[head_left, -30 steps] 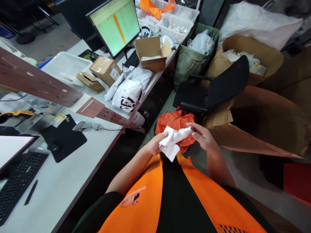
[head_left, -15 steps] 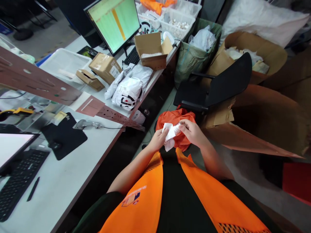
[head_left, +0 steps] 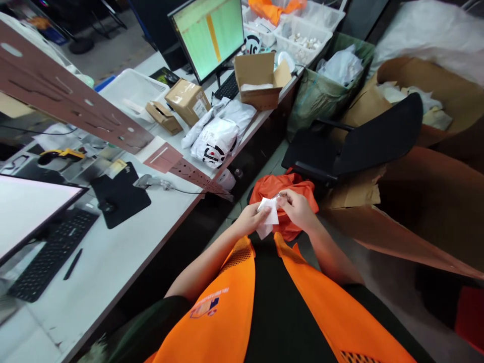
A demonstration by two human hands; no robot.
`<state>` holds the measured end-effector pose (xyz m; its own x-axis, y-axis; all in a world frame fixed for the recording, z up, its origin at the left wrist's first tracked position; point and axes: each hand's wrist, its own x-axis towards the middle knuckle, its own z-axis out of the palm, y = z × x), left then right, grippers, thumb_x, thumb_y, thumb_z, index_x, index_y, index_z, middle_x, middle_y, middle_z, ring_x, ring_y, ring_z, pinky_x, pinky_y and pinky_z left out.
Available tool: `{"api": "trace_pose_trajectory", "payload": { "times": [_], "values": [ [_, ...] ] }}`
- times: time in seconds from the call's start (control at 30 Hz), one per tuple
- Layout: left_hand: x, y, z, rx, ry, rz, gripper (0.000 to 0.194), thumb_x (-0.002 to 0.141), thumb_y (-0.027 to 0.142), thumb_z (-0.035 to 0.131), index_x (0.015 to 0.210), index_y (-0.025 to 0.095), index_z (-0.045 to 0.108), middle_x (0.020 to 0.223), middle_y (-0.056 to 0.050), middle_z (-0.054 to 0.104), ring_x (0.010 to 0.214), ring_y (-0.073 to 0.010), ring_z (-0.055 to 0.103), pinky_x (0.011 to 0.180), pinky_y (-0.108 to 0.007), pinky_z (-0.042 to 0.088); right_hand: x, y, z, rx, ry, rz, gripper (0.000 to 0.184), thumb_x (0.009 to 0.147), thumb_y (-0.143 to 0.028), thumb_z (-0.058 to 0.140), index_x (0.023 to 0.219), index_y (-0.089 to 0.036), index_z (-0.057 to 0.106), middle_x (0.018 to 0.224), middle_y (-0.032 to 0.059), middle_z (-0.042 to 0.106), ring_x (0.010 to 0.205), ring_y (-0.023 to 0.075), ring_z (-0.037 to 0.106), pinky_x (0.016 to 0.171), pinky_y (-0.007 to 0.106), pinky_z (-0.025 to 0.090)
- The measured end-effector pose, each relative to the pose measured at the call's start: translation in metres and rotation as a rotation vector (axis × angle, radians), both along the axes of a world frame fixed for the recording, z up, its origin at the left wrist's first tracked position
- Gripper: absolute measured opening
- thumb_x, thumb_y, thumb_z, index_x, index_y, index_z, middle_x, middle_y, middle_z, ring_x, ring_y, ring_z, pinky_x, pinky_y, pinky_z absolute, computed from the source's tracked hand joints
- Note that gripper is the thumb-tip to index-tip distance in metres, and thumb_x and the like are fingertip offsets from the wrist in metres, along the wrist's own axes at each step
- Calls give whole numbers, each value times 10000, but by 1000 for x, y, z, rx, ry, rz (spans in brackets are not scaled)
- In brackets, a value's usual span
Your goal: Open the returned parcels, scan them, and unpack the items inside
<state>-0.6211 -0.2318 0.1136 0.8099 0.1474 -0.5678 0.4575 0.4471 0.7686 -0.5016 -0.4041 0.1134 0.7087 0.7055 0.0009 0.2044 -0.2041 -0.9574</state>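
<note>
A small white slip of paper (head_left: 270,212) is pinched under the thumb of my left hand (head_left: 250,220). More thin whitish material hangs below that hand; its kind cannot be made out. My right hand (head_left: 298,208) is closed on the upper right end of a small clear or white item touching the paper, mostly hidden by the fingers. Both hands are close together in front of my orange vest (head_left: 223,307). Behind and below them lies a bright orange-red cloth or bag (head_left: 298,232).
On the left desk (head_left: 159,217) are a keyboard (head_left: 53,254), a mouse pad (head_left: 130,201) and a pen. White parcels (head_left: 215,143) and an open carton (head_left: 260,101) stand on the far desk. A black chair (head_left: 378,136) and large cardboard boxes (head_left: 351,217) are on the right.
The camera view has turned slightly left, so the surroundings shift right. The paper now faces me flatter, and my right hand has come closer to my left.
</note>
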Motion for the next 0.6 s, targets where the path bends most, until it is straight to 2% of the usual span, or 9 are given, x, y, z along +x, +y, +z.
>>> {"api": "trace_pose_trajectory", "payload": {
  "times": [0.07, 0.17, 0.23, 0.3, 0.4, 0.5, 0.6],
  "values": [
    [2, 7, -3, -22, 60, 25, 431, 808, 469, 815, 636, 114, 642, 547, 24, 567, 491, -74, 442, 472, -198, 280, -1, 9, -1, -2, 14, 26, 369, 1003, -553, 533, 1022, -203, 648, 862, 47, 687, 752, 208, 619, 695, 334, 475],
    [6, 24, -4, -153, 168, -19, 389, 879, 462, 725, 718, 111, 679, 555, -18, 602, 464, -132, 525, 480, -239, 396, 2, 20, -2, 49, 55, 130, 388, 1006, -550, 541, 1125, -196, 643, 931, 54, 690, 780, 204, 630, 706, 329, 505],
    [7, 38, -1, -254, 214, -54, 302, 889, 389, 702, 839, 91, 716, 634, -55, 664, 528, -167, 613, 559, -269, 496, 7, 25, -1, 109, 47, 223, 406, 1015, -521, 540, 1245, -196, 621, 1080, 80, 702, 940, 231, 662, 842, 359, 540],
    [7, 52, 4, -336, 241, -87, 318, 925, 372, 648, 957, 66, 730, 719, -94, 714, 594, -186, 666, 628, -289, 545, 13, 27, 1, 152, 30, 285, 424, 1025, -478, 531, 1349, -210, 588, 1255, 97, 679, 1141, 260, 642, 1004, 402, 518],
    [6, 75, 12, -460, 232, -77, 407, 970, 430, 601, 1064, 54, 723, 844, -137, 763, 672, -210, 713, 672, -304, 568, 20, 30, 8, 160, 10, 254, 411, 1028, -431, 532, 1388, -241, 588, 1348, 89, 652, 1225, 264, 620, 1051, 408, 509],
    [8, 94, 19, -484, 120, -17, 446, 853, 437, 782, 1111, 78, 724, 935, -125, 782, 751, -213, 730, 722, -287, 567, 23, 37, 17, 148, -17, 199, 383, 1017, -403, 567, 1367, -252, 610, 1287, 83, 681, 1085, 242, 670, 969, 389, 548],
    [15, 108, 28, -378, -6, -44, 640, 630, 396, 962, 1143, 90, 731, 932, -95, 778, 725, -182, 704, 674, -238, 531, 23, 53, 28, 170, -58, 172, 356, 996, -376, 613, 1328, -249, 627, 1266, 85, 684, 1089, 244, 664, 974, 402, 544]
  ]
}}
